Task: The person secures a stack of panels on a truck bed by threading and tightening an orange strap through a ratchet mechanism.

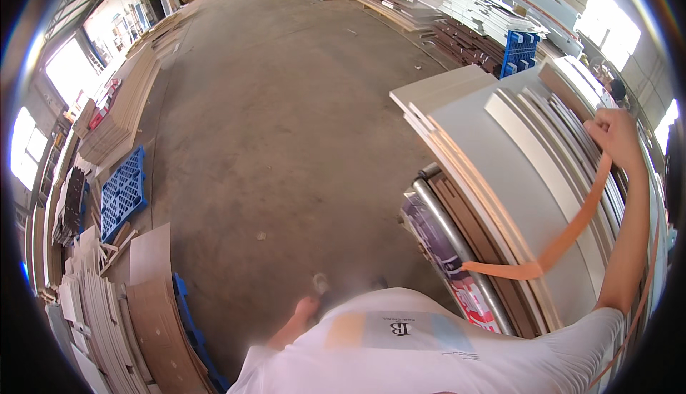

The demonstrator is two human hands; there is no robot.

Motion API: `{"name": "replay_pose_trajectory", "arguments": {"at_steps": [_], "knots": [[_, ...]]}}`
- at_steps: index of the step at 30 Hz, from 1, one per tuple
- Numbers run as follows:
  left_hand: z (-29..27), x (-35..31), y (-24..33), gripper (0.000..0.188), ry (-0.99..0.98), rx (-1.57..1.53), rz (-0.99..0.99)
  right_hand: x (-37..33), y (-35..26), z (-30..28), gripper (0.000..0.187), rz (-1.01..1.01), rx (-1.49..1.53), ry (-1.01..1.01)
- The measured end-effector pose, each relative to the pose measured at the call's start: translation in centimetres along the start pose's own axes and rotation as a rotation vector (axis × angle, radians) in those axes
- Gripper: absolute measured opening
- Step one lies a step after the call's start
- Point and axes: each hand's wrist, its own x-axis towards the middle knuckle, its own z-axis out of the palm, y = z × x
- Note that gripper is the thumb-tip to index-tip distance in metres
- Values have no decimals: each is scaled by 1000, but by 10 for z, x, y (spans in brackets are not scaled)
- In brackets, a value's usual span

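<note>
My right hand [616, 135] is raised at the right, closed around the upper end of an orange strap [572, 238]. From that fist the strap runs down in a curve across a stack of boards [532, 172] standing on edge, then over to a metal tube at the stack's near side. Beside the tube lies a roll in printed purple and red wrapping [437, 233]. My left hand [307, 308] hangs low beside my body, over the floor and away from the stack. Its fingers are too small and blurred to read.
Blue plastic pallets stand at the left [123, 192] and far right [520, 53]. Stacked cardboard sheets [161, 322] fill the lower left. White panels [482, 11] and brown boards [464, 47] are piled beyond the stack. A concrete floor [271, 122] stretches ahead.
</note>
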Motion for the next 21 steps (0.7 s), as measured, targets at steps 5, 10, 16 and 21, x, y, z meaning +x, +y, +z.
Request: {"name": "replay_pose_trajectory", "arguments": {"at_steps": [5, 10, 16, 21], "knots": [[-66, 43, -21, 33, -27, -243, -97, -26, -205, 36, 21, -490, 145, -139], [-156, 106, -25, 32, 17, 54, -12, -24, -341, 127, 24, -698, 554, -524], [-267, 156, -7, 34, 119, -15, 13, -8, -406, 277, 30, -272, 897, -519], [-303, 205, -25, 33, 120, -251, -122, 2, -430, 392, 20, 130, 1097, -640]]}}
